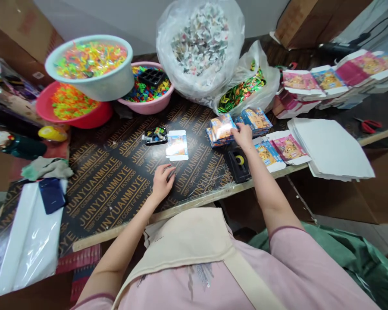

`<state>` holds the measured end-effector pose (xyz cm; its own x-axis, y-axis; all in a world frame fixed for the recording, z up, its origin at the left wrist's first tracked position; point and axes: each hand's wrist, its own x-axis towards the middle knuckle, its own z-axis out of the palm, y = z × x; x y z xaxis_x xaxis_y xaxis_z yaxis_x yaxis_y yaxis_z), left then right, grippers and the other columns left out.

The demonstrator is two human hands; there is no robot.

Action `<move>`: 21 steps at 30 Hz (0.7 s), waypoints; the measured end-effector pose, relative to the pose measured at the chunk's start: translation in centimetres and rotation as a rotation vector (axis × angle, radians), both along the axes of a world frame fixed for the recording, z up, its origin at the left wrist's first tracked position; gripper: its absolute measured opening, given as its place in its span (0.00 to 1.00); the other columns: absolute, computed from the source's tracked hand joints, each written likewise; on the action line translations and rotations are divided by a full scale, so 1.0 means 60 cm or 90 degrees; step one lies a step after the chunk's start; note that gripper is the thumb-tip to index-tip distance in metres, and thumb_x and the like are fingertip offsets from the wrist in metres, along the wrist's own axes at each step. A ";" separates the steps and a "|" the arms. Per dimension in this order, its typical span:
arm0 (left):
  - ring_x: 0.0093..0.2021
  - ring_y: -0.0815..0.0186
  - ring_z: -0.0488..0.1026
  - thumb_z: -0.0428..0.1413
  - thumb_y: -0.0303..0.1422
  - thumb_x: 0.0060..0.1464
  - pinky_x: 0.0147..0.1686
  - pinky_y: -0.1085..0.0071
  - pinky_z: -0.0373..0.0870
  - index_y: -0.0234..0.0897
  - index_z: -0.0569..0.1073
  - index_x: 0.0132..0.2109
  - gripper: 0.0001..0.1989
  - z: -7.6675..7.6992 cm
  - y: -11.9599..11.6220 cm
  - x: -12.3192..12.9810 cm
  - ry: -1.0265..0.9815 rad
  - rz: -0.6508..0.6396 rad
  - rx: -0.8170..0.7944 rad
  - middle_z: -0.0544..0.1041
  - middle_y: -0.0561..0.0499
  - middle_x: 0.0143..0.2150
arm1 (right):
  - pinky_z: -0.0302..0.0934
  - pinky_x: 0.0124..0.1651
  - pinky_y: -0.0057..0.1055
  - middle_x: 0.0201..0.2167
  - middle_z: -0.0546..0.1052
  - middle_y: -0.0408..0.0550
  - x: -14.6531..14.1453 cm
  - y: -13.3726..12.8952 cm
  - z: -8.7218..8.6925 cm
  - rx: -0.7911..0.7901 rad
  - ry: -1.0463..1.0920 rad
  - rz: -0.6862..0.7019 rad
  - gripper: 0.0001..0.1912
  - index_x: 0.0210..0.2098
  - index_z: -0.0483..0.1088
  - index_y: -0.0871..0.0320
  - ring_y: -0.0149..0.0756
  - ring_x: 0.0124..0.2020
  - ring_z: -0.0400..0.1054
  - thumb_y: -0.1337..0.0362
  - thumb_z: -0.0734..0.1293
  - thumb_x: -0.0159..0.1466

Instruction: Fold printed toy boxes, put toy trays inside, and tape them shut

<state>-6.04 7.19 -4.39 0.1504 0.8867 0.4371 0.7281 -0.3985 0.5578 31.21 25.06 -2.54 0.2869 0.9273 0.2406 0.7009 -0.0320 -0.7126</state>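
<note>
My right hand [243,135] reaches onto the stacks of small blue printed boxes [222,128], its fingertips at the edge of the left stack. My left hand [163,181] is near the table's front edge, fingers curled in, with something small and dark between them that I cannot make out. Beyond it, a flat blue-and-white card box [177,145] lies beside a black compartment tray [156,136] holding small colourful pieces. Just below my right hand stands a black tape dispenser [238,165].
Basins of colourful pieces [116,84] and a clear bag of wrapped packets [198,47] line the back. Pink boxes [299,82], white card sheets [333,148] and red scissors [370,125] are right. A phone [52,196] lies left.
</note>
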 end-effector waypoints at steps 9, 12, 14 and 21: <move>0.48 0.60 0.76 0.55 0.29 0.59 0.49 0.59 0.75 0.38 0.77 0.45 0.08 -0.017 -0.042 -0.010 -0.081 0.056 -0.069 0.78 0.45 0.45 | 0.62 0.57 0.43 0.49 0.71 0.57 -0.285 0.008 -0.001 -0.079 -0.189 0.431 0.24 0.53 0.72 0.59 0.49 0.52 0.68 0.59 0.74 0.59; 0.49 0.60 0.76 0.55 0.28 0.59 0.50 0.58 0.75 0.39 0.77 0.45 0.09 -0.012 -0.047 -0.001 -0.088 0.022 -0.094 0.78 0.45 0.47 | 0.63 0.55 0.41 0.54 0.69 0.62 -0.364 0.036 0.001 -0.248 -0.249 0.437 0.33 0.54 0.70 0.62 0.50 0.52 0.70 0.55 0.79 0.53; 0.50 0.60 0.76 0.56 0.28 0.58 0.52 0.56 0.74 0.39 0.77 0.46 0.09 -0.012 -0.053 -0.008 -0.111 0.010 -0.120 0.78 0.44 0.48 | 0.64 0.53 0.41 0.56 0.69 0.65 -0.381 0.041 0.006 -0.303 -0.293 0.414 0.36 0.52 0.70 0.63 0.52 0.52 0.71 0.57 0.81 0.48; 0.52 0.55 0.75 0.65 0.43 0.49 0.58 0.52 0.68 0.39 0.74 0.53 0.25 -0.025 -0.047 -0.043 -0.497 0.114 -0.357 0.78 0.43 0.50 | 0.64 0.41 0.35 0.33 0.76 0.48 -0.327 -0.069 0.012 -0.307 -0.224 0.512 0.23 0.34 0.68 0.58 0.45 0.39 0.73 0.61 0.82 0.46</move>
<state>-8.59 4.37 -5.89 -0.1588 0.9780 -0.1355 0.0972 0.1521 0.9836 11.57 20.90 -1.79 -0.4834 0.8355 -0.2611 0.8098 0.3136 -0.4959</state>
